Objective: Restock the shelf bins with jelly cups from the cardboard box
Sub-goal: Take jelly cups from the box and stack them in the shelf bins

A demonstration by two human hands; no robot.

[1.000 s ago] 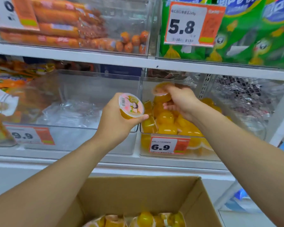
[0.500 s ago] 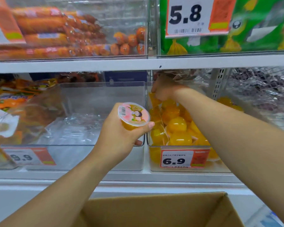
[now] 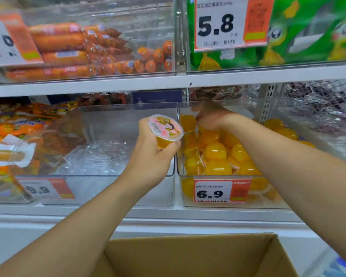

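my left hand is gripping a jelly cup by its sides, lid facing me, hanging just in front of the gap between the two clear bins. my right hand is reaching deep into the jelly bin, fingers curled at the back of the pile, can't tell if they're pinching anything. best move i reckon: filling the back first, then dropping this one up front. cardboard box is sitting below. tags are reading 6.9, 9.9 and 5.8, the lid is showing a cartoon kid and a barcode.
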